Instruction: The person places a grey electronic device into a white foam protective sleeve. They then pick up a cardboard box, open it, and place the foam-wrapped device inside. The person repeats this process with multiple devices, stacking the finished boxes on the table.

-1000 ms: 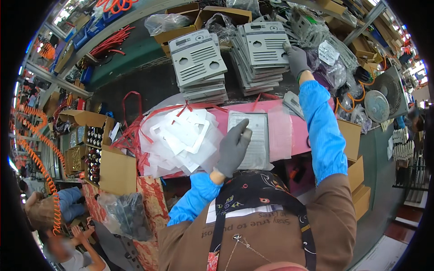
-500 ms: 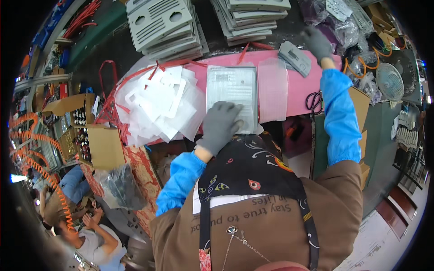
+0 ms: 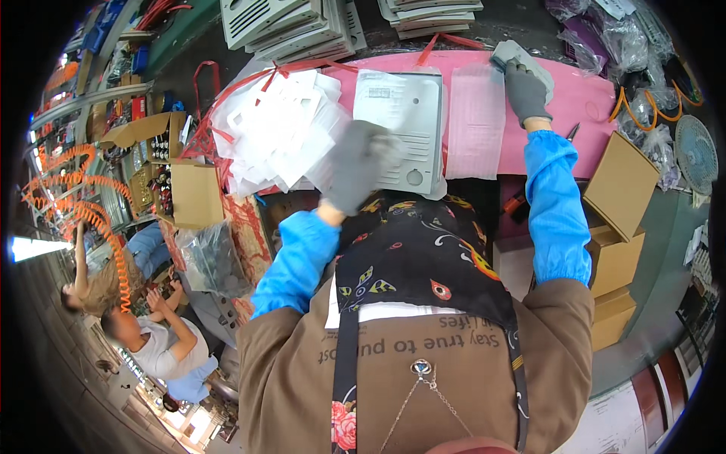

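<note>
In front of me on the pink mat lies a grey metal panel (image 3: pixel 427 129) with slots and a round hole. A whitish film (image 3: pixel 374 87) covers its upper left. My left hand (image 3: pixel 355 166), in a grey glove, is over the panel's left edge. Motion smears its fingers, and a pale blur beside them cannot be made out. My right hand (image 3: pixel 525 94), gloved in grey, grips the near side of a small flat grey piece (image 3: pixel 514 51) at the mat's far right. Between the panel and that hand lies a stack of translucent sheets (image 3: pixel 475 121).
A loose heap of white sheets (image 3: pixel 276 136) lies left of the panel, beside red straps (image 3: pixel 204 113). Stacks of grey slotted panels (image 3: pixel 302 34) stand behind. Cardboard boxes (image 3: pixel 620 181) are at the right. Two people (image 3: pixel 162 340) are at the far left.
My right hand has come back onto the small grey piece and now grips it. My left hand has moved left across the panel. The panel's slots and hole now show more plainly.
</note>
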A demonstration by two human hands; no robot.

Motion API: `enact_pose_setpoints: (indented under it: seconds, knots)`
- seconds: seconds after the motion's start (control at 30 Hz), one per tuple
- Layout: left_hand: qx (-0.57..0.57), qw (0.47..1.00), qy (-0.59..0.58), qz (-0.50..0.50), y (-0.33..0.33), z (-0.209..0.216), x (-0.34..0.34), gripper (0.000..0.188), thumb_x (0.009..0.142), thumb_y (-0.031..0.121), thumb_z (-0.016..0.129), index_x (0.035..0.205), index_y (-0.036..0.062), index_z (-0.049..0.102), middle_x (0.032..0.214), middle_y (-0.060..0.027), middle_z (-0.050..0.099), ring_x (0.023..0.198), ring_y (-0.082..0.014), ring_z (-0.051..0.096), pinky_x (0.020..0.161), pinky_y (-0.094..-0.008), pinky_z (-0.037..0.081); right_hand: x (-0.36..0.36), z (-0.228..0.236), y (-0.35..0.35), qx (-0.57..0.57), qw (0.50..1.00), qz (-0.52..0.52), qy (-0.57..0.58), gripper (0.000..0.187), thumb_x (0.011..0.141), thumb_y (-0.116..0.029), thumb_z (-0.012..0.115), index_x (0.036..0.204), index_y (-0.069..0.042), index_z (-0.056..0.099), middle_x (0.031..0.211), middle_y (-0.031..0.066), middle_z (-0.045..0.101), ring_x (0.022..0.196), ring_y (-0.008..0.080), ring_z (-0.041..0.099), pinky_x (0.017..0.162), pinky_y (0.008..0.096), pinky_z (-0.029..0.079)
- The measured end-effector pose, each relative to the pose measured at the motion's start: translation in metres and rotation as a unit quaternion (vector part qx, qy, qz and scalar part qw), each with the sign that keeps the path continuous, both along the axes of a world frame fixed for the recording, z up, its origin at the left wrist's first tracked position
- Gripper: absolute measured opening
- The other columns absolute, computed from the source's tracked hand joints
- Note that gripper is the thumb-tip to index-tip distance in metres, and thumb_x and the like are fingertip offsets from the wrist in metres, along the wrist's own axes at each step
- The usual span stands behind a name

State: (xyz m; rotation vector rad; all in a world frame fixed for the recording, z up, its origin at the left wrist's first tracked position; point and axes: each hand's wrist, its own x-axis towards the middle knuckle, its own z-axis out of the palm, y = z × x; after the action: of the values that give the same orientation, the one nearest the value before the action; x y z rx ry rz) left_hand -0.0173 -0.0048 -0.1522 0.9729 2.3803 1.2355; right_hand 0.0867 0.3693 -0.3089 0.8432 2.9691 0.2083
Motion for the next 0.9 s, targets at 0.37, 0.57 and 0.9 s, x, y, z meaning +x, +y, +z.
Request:
enact_pose_setpoints:
  seconds: [0.37, 0.57, 0.9]
  knots:
    - [0.144, 0.874, 0.172, 0.431, -0.119, 0.074, -0.136, 0.035, 0.094, 0.012, 0.061, 0.127, 0.0006, 0.057, 0.119, -0.0108, 0.064, 0.107, -0.0201, 0.061, 0.092, -0.0320, 0.048, 0.016, 0.039, 0.027, -0.098, 0.993, -0.060, 0.041, 0.033, 0.094, -0.030, 0.051, 0.125, -0.029, 0.062, 0.090, 0.0154, 0.070, 0.083, 0.0354, 0.069, 0.072, 0.0497, 0.052]
    - [0.113, 0.983, -0.070, 0.125, -0.023, 0.090, 0.003, 0.059, 0.086, 0.016, 0.071, 0.140, 0.0051, 0.049, 0.121, -0.0101, 0.063, 0.090, -0.0114, 0.063, 0.076, -0.0259, 0.050, 0.021, 0.180, -0.128, -0.229, 0.875, -0.030, 0.425, 0.032, 0.093, -0.017, 0.058, 0.125, -0.016, 0.066, 0.085, 0.0102, 0.069, 0.071, 0.0186, 0.066, 0.066, 0.0382, 0.052]
    - [0.134, 0.961, -0.215, 0.108, -0.002, 0.049, -0.005, 0.027, 0.092, 0.018, 0.068, 0.108, -0.0020, 0.062, 0.084, -0.0035, 0.064, 0.069, -0.0065, 0.054, 0.063, -0.0242, 0.048, 0.003, 0.216, -0.247, -0.445, 0.804, 0.029, 0.393, 0.039, 0.095, -0.004, 0.054, 0.133, -0.010, 0.056, 0.111, 0.0113, 0.069, 0.084, 0.0133, 0.066, 0.074, 0.0282, 0.052]
